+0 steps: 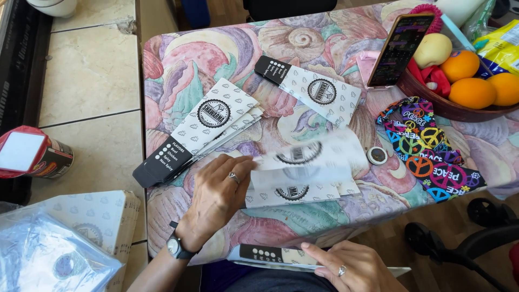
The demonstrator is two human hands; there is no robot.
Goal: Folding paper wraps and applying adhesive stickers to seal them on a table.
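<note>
My left hand [219,197], with a ring and a wristwatch, presses its fingers on a blurred white paper sleeve [308,162] lying on a small pile of the same sleeves at the table's front. My right hand [354,267] rests low at the front edge, fingers on another flat sleeve [270,255] with a black end that lies on my lap. A fanned stack of white sleeves with black ends and round black emblems [203,130] lies to the left. A single sleeve [311,86] lies further back.
The table wears a pastel shell-patterned cloth [178,70]. A brown bowl [427,100] holds oranges beside a propped phone [399,50]. A colourful patterned cloth [427,154] and a small round disc [377,156] lie right. A cardboard box [102,216] and plastic bag [43,259] sit lower left.
</note>
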